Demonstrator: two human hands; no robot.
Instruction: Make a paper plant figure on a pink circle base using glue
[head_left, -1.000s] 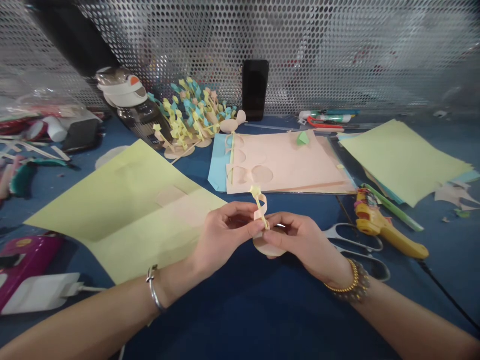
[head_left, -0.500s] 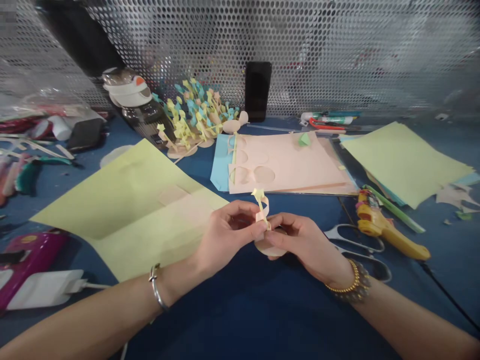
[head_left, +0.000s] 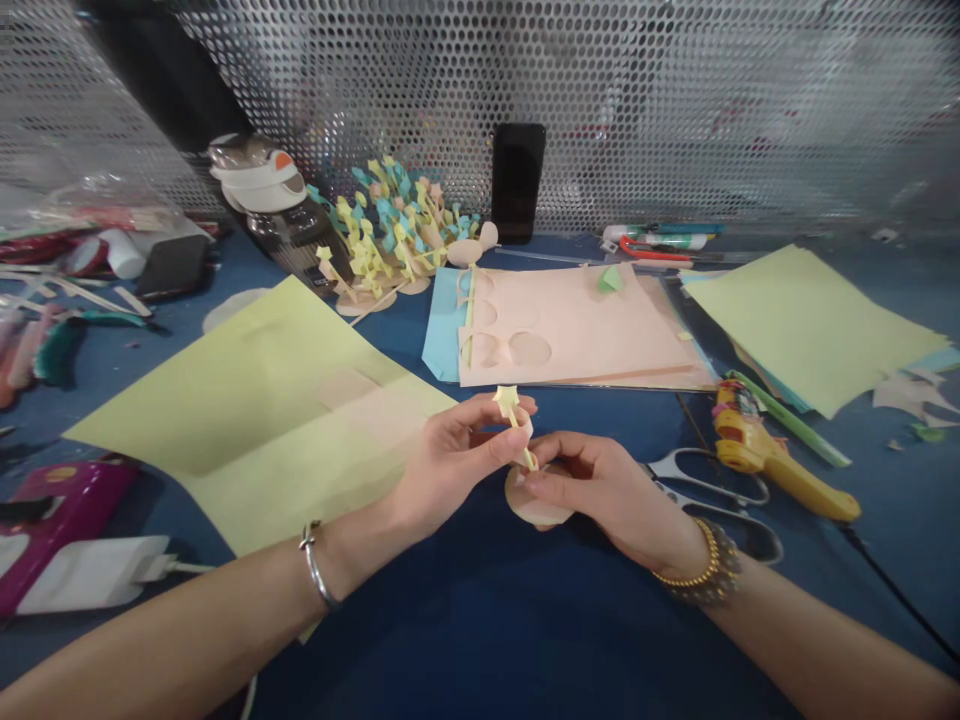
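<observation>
Between the fingers of my left hand [head_left: 457,450] is a small paper piece: a pale yellow star [head_left: 507,401] on a thin yellow stem, with a curled pale pink strip [head_left: 525,424] beside it. My right hand [head_left: 596,485] pinches a round pale paper disc [head_left: 536,503] near the stem's lower end. The stem's foot meets the disc's upper edge, and fingertips partly hide the contact. A large yellow-green sheet [head_left: 262,400] lies under and beside my left forearm.
Pink sheets [head_left: 592,330] with cut circles lie ahead, and paper stars on stems [head_left: 397,230] stand behind them beside a bottle [head_left: 270,200]. Scissors [head_left: 705,480] and a yellow glue gun [head_left: 787,475] are at right. A black phone [head_left: 517,185] leans on the mesh.
The star has tipped so its face shows toward the camera. My left fingers have risen slightly along the strip, and the disc is tilted to show more of its face.
</observation>
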